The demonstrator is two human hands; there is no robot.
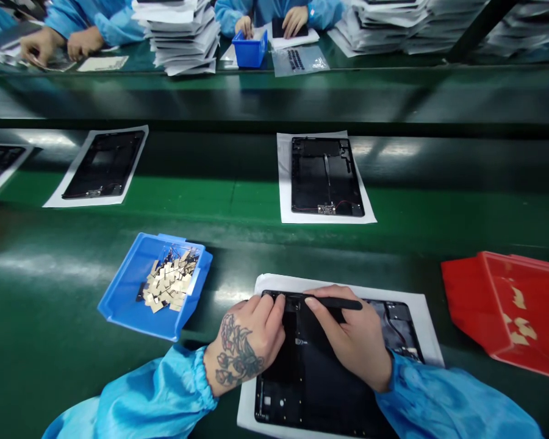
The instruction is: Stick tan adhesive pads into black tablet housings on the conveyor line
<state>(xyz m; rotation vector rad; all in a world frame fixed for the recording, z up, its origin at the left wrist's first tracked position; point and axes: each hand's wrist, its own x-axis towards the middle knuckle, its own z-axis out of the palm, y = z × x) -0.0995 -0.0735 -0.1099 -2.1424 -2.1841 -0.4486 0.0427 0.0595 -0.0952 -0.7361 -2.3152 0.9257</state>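
In the head view, a black tablet back housing (333, 384) lies on a white sheet (265, 283) in front of me. My left hand (251, 344), with a tattoo on its back, has its fingers curled and its fingertips pressed at the housing's far left edge. Whether a small part sits under those fingertips is hidden. Pinched in my right hand (354, 338) are slim black tweezers (343, 303), lying nearly level along the far edge, their tip pointing left toward my left fingers. The right hand hovers over or rests on the housing; contact is unclear.
A blue bin (132, 299) of small cream-backed parts stands left, a red bin (466, 299) with cream scraps right. Beyond, tablet housings on paper (327, 177) lie along a green belt (210, 198). Across it, co-workers' hands (295, 21) work among paper stacks (183, 39).
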